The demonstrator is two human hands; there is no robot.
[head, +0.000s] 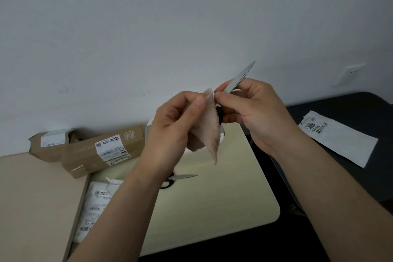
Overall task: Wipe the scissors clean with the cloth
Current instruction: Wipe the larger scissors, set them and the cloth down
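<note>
Beige cloth edge, pinched by left hand, meets scissors in right hand.

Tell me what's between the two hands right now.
In the head view, the beige cloth, pinched by the left hand, hangs between it and the right hand, which holds the scissors; their black handle shows at the cloth's edge.

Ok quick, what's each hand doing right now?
Left hand: closed, pinching the beige cloth.
Right hand: closed, gripping the scissors, blades pointing up.
</note>
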